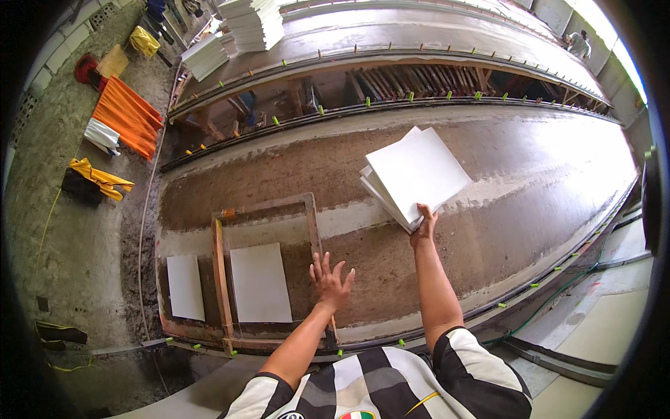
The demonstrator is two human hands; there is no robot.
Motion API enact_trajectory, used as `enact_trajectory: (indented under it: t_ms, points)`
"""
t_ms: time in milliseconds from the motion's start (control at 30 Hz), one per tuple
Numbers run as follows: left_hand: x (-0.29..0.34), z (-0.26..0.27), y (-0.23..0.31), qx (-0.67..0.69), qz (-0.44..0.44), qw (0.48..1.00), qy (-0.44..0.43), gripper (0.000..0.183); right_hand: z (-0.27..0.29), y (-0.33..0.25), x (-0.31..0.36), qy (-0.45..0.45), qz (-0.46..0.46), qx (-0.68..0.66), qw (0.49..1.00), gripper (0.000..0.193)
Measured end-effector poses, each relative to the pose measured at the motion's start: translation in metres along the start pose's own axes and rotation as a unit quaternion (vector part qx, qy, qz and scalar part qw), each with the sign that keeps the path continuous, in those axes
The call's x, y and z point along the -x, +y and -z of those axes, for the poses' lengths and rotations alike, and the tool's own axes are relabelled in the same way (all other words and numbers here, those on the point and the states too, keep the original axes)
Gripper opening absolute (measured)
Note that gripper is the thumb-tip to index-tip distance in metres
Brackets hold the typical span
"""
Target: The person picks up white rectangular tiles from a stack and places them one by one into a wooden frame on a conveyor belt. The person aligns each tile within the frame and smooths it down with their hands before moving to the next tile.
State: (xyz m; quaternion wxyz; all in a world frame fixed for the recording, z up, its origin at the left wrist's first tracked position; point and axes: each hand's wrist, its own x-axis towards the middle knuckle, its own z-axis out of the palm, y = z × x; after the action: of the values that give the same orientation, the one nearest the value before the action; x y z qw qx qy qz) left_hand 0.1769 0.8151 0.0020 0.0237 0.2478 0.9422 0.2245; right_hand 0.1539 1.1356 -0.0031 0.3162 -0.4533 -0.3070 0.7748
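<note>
Sheets [419, 171], near corner in right fingers [424, 210], grip beneath unclear.

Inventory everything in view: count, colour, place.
Held sheets: one stack, white, centre
Flat sheets: two, white, lower left
Frame: one, brown, around one flat sheet
Near table: one, brown, centre
Far table: at least one, grey, top
Sheet stacks: at least two, white, upper left
Clips: many, mostly green, table edges
Orange cloth: one, orange, left
Yellow cloths: two, yellow, left
Distant person: one, grey clothing, upper right
Shirt: one, black/white, bottom
Left hand: one, bare, spread at frame
Right hand: one, bare, gripping held sheets
</note>
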Motion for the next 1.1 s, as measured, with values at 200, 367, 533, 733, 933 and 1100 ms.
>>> enact_trajectory:
  t_ms: [200,367,533,733,933,1100]
  points:
    - [0.001,0.004,0.002,-0.014,0.007,1.0,-0.02,0.05,0.01,0.005,-0.016,-0.122,-0.042,-0.089,0.988,0.062]
    - [0.002,0.003,-0.001,-0.026,0.008,0.999,-0.017,0.05,-0.053,-0.015,-0.031,-0.079,-0.028,-0.106,0.991,0.064]
    - [0.0,0.007,0.003,-0.03,0.005,0.999,-0.035,0.051,-0.114,-0.028,-0.083,-0.094,-0.02,-0.075,0.993,0.105]
    - [-0.001,0.019,0.009,-0.013,-0.001,0.999,-0.049,0.053,-0.139,-0.009,-0.093,-0.034,-0.07,0.083,0.993,0.141]
    - [0.003,0.012,-0.005,0.028,-0.019,0.999,-0.006,0.049,-0.104,0.006,-0.054,-0.101,-0.007,0.243,0.965,0.087]
    - [0.005,0.026,-0.03,0.135,0.003,0.985,0.104,0.043,-0.037,0.052,0.047,-0.273,0.034,0.412,0.869,0.061]
